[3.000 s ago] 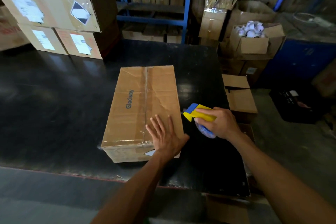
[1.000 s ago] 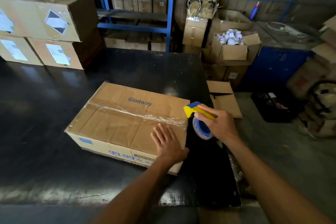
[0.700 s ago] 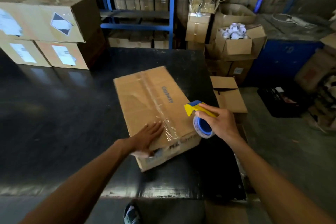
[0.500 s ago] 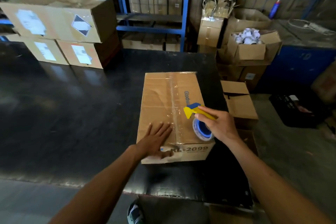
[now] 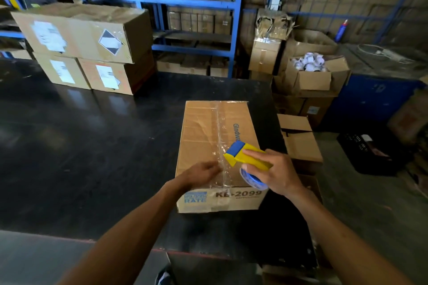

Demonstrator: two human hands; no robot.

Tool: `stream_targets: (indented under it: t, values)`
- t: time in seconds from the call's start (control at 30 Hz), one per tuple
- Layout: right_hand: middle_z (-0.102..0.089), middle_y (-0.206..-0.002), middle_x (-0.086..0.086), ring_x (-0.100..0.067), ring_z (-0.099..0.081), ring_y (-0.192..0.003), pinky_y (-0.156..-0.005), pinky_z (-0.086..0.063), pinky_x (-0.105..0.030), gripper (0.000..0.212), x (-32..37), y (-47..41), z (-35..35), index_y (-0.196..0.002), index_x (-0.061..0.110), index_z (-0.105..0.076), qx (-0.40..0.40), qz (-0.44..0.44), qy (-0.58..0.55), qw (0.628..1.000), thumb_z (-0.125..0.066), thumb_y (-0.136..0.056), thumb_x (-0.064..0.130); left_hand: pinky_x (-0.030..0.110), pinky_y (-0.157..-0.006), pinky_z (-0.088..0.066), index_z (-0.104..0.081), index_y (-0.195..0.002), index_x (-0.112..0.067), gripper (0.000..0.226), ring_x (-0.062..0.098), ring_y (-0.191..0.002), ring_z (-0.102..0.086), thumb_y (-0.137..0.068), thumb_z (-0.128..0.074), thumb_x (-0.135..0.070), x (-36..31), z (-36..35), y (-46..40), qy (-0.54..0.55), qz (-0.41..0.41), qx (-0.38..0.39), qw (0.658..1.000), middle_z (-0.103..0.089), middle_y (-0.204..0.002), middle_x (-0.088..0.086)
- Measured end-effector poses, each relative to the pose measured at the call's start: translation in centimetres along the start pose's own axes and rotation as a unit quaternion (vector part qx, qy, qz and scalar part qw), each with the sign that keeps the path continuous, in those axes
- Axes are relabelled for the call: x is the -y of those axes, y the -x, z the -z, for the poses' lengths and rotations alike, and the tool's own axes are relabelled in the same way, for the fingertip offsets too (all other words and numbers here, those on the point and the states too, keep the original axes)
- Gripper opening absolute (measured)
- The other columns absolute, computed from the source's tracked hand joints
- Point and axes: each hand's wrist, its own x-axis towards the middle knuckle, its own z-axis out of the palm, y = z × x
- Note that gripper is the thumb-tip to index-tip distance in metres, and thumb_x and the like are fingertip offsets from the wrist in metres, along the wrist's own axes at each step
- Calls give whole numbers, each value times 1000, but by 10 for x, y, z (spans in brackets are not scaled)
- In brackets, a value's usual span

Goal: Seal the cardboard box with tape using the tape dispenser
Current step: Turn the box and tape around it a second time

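A brown cardboard box [image 5: 203,132] lies lengthwise on the black table [image 5: 92,146], its short end marked "KL-2099" facing me. Clear tape runs along its top centre seam. My right hand [image 5: 275,173] grips a yellow and blue tape dispenser [image 5: 243,156] over the box's near right top, its blue roll under my palm. A strip of clear tape stretches from the dispenser's mouth leftward. My left hand [image 5: 201,174] is at the near end of the seam, fingers pinched at that loose tape; it is blurred.
Three stacked labelled boxes [image 5: 88,46] stand at the table's far left. Blue shelving [image 5: 190,4] runs behind. Right of the table are an open box of white rolls [image 5: 310,71], a flapped box [image 5: 298,139] and a black crate [image 5: 370,152] on the floor.
The box was spun round until its short end faces me. My left hand went from flat on the top to pinching the tape end at the dispenser, which moved over the seam.
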Motion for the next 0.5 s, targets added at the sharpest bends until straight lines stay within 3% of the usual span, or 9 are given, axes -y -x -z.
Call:
stream_targets:
  t: [0.07,0.17,0.27,0.37,0.5]
  values:
    - [-48,-85,22,7,-54,-75,-64,-36,-7,44,5,6,4,-118,31,-73,-44,78,0,996,-74,-78,49,36,-106,-39,-54,-137,-13,59,18,-120,-55,-103,-31,-54,-15,8,6,301,47,-36,952,-56,-141,5]
    - [-40,-88,25,13,-46,-77,-64,-31,-1,44,15,8,5,-117,25,-74,-58,167,38,983,-72,-79,47,45,-105,-46,-62,-124,-1,76,32,-114,-65,-97,-32,-66,-27,14,10,517,78,1,852,-68,-123,19]
    - [-37,-88,21,3,-41,-73,-65,-31,-6,46,10,7,0,-122,37,-69,-36,171,81,981,-68,-81,58,45,-102,-49,-60,-127,3,73,36,-115,-65,-99,-37,-60,-41,16,23,555,48,49,829,-67,-121,26]
    - [-43,-101,35,11,-48,-83,-68,-32,-4,46,4,9,-4,-124,38,-67,-19,150,43,988,-66,-83,59,43,-100,-51,-59,-127,2,60,37,-116,-64,-100,-46,-50,-41,18,29,560,59,44,825,-66,-122,26]
    - [-45,-101,31,7,-51,-89,-70,-40,-13,46,10,8,-7,-126,47,-62,-8,143,38,989,-65,-83,62,42,-91,-56,-63,-121,-3,35,30,-96,-71,-103,-49,-29,-38,20,34,582,60,19,811,-74,-104,18]
